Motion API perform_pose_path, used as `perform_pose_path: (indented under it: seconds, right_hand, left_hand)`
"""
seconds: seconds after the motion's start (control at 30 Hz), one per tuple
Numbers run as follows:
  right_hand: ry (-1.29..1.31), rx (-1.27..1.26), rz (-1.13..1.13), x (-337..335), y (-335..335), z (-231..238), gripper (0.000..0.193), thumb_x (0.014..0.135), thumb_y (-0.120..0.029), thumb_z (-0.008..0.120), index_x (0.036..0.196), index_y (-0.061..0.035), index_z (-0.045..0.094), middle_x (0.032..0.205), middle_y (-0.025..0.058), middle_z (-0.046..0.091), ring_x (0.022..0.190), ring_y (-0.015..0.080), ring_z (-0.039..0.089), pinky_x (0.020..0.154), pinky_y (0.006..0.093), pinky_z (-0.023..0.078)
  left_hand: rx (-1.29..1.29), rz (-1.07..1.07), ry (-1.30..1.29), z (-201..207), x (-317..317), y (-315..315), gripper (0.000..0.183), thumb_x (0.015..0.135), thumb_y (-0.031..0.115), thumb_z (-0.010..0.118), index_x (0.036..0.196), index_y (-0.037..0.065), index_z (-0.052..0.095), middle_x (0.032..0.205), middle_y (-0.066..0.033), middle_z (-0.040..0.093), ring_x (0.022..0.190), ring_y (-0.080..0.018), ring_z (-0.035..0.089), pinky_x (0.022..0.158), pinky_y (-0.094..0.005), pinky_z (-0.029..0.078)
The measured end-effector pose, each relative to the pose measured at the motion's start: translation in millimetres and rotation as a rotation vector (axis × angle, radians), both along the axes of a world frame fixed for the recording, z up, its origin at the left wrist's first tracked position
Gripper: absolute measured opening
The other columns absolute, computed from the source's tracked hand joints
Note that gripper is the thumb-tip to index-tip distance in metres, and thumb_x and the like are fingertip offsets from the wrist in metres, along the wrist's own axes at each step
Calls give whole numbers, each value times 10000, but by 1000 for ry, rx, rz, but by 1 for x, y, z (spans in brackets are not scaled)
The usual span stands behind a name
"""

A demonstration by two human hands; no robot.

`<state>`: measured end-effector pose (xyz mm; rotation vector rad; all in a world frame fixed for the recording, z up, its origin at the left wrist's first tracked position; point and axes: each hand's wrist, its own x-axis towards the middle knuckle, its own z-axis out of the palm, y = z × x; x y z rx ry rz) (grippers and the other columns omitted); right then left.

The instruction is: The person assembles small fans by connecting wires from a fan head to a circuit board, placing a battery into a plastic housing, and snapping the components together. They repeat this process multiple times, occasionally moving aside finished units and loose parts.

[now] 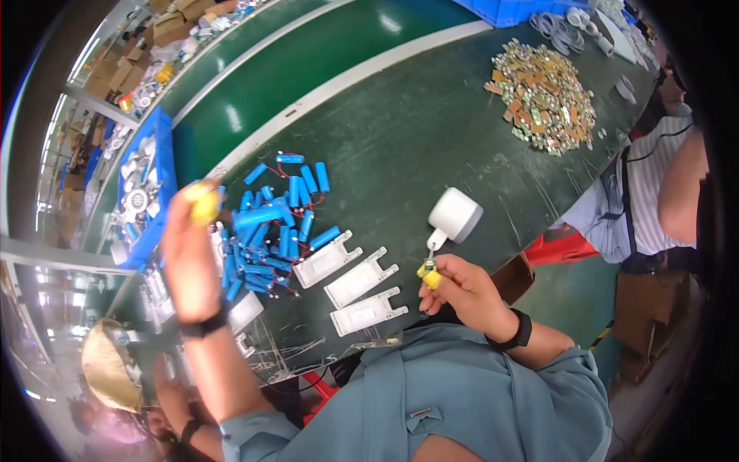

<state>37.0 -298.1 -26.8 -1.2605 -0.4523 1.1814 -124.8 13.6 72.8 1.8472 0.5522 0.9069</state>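
Note:
My right hand (467,292) is closed, with yellow coverings on its fingertips. Between thumb and fingers it pinches what looks like a small green circuit board (429,264), right at the narrow neck of a white round-headed device (456,215). The device's head lies toward the table's middle. My left hand (191,258) is raised at the left, smeared by motion, with yellow (205,205) at its fingertips; whether it holds anything is unclear. It is nearest to a heap of blue cylindrical batteries (265,235) with red and black wires. Several white plastic casings (360,279) lie between my hands.
A big pile of small circuit boards (543,96) covers the far right of the green table (385,131). A blue bin (158,185) of white parts stands left. Grey cables (556,32) lie at the back right. Other people sit left and right; a cardboard box (512,279) is beside me.

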Motion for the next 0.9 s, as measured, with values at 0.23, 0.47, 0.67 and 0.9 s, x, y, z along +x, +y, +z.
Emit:
perform_pose_path:
  seconds: [0.23,0.47,0.67,0.9]
  right_hand:
    - [108,37,184,-9,-9,-7,168,1065,-140,466,1094,7,541,943,71,641,793,131,664,697,264,549]
    - [60,48,256,-21,-13,3,174,1074,-134,429,1124,4,523,951,63,628,802,115,642,717,265,546]
    - [17,26,275,-22,-17,5,172,1074,-107,410,1128,7,528,932,59,633,785,101,625,720,263,545]
    - [-160,-6,313,-22,-18,4,155,1057,-70,422,1117,12,539,885,51,648,744,98,647,689,251,555]
  left_hand:
    - [-346,-135,189,-4,-80,-114,210,944,61,576,1146,8,592,934,-100,635,701,-157,613,672,-299,529]
    - [-332,-435,459,-56,-20,-170,232,840,-58,598,1070,-33,583,820,-25,595,706,-67,562,633,-219,473]
    - [-367,-434,480,-64,-7,-174,232,828,-30,616,1059,-16,595,836,-36,593,691,-69,542,612,-226,461]
    - [-393,-458,518,-71,-8,-175,234,831,0,638,1061,-7,590,848,-59,606,699,-98,576,633,-246,490]
